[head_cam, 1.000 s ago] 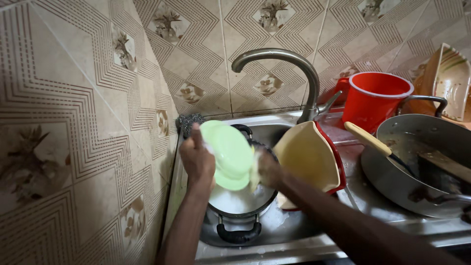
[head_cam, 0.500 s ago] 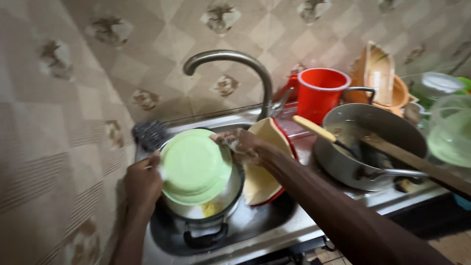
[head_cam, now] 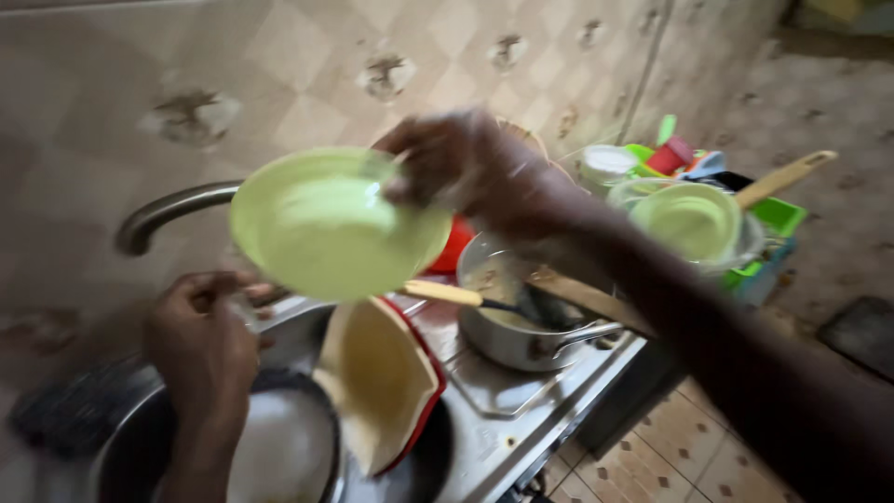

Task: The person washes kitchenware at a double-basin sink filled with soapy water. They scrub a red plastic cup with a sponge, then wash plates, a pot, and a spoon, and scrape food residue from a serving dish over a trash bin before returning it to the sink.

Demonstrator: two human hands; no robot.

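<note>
Likely a home kitchen: tiled wall (head_cam: 279, 56), tap (head_cam: 168, 212), pots.

Your round, shallow, pale green plastic bowl (head_cam: 326, 224) is lifted clear of the sink, carried by nothing but the pinch on its upper right rim. It tilts steeply, with its hollow side facing you, and hangs in front of the curved tap, above the far edge of the basin. The blur makes it hard to say, but its inside looks wet.
</note>
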